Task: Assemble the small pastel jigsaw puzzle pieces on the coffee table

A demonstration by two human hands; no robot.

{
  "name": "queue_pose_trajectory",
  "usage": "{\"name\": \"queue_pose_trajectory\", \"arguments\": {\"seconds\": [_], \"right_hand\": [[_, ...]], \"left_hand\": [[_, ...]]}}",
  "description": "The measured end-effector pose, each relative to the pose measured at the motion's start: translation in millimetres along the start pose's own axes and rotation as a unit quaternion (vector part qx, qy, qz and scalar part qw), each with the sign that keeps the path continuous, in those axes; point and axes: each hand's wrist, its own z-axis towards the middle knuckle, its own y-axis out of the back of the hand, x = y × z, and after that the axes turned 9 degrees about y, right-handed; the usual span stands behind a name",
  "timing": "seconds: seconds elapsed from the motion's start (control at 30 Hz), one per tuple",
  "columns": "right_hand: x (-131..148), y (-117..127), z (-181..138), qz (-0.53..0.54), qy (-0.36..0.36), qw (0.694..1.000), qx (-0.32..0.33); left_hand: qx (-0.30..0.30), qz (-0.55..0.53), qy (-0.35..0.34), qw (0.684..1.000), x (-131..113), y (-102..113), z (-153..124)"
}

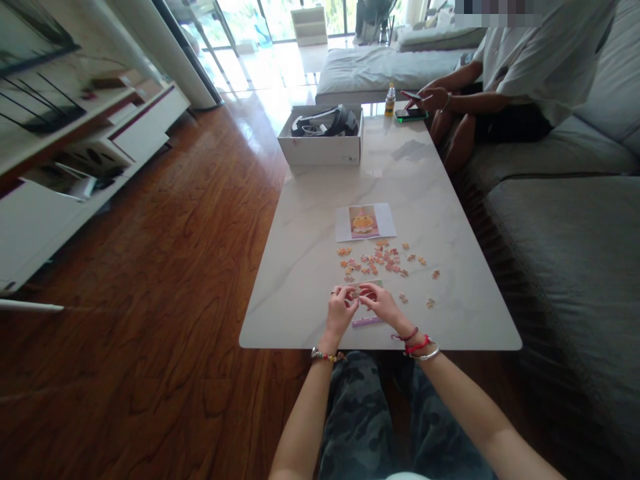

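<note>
My left hand [342, 308] and my right hand [382, 304] meet just above the near part of the table, fingertips pinched around a small pale puzzle piece [355, 294]. Both are closed on it, though the fingers cover part of the piece. Beneath them lies a strip of joined puzzle edge, its purple lower side [367, 321] showing; my hands hide its middle. Beyond my fingers are scattered several pink and orange puzzle pieces [384, 259]. A printed reference picture [364, 221] of a yellow figure lies flat behind them. To the right, a few loose pieces [431, 303] lie apart.
On the white marble-patterned table [300, 267] stands an open white box [320, 152] holding a dark headset-like device [325, 122]. A small bottle [390, 100] and a phone [411, 115] are at the far end. A person [540, 73] sits on the grey sofa [565, 227] at right.
</note>
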Motion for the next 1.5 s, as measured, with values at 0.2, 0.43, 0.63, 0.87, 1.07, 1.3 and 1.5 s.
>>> {"name": "queue_pose_trajectory", "arguments": {"seconds": [0.2, 0.43, 0.63, 0.87, 1.07, 1.3, 1.5], "right_hand": [[3, -2, 13, 0.032, 0.009, 0.998, 0.046], [-4, -8, 13, 0.02, -0.026, 0.999, 0.005], [-10, -8, 13, -0.163, 0.056, 0.984, -0.043], [-24, 0, 27, -0.302, 0.139, 0.942, 0.036], [-26, 3, 30, -0.348, 0.175, 0.914, 0.115], [-28, 8, 28, -0.342, 0.203, 0.908, 0.131], [-29, 9, 29, -0.31, 0.194, 0.923, 0.116]], "left_hand": [[0.056, -0.123, 0.07, 0.988, 1, 8, -5], [0.046, -0.225, 0.163, 0.959, 11, 4, -3], [-0.001, -0.119, 0.246, 0.962, 7, -7, 8], [0.036, -0.002, 0.242, 0.97, 5, -6, 16], [0.057, 0.14, 0.248, 0.957, -2, -1, 22], [0.067, 0.193, 0.261, 0.944, -7, 0, 29], [0.066, 0.187, 0.25, 0.948, -7, 1, 29]]}}
